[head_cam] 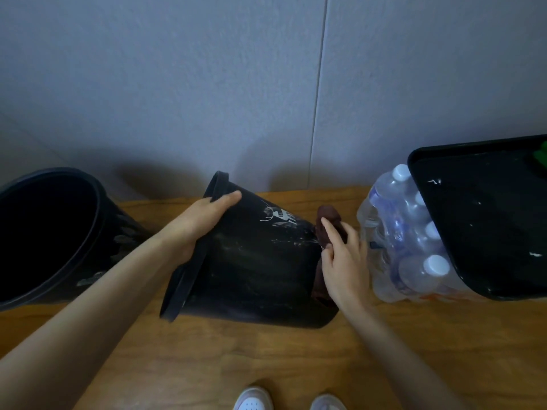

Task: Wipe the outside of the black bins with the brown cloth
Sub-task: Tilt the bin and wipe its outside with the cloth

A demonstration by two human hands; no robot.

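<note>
A round black bin (254, 261) lies tipped on its side on the wooden floor, its rim to the left and its base to the right. White scuffs mark its wall. My left hand (201, 223) grips the rim at the top, thumb on the outside wall. My right hand (340, 255) holds the brown cloth (327, 226) against the bin's base end. A second round black bin (97, 232) leans at the far left, open mouth towards me. A rectangular black bin (485, 220) sits at the right.
A shrink-wrapped pack of water bottles (405, 232) stands between the tipped bin and the rectangular bin, close to my right hand. A grey wall (266, 84) runs behind everything. My white shoes (254, 400) show at the bottom edge.
</note>
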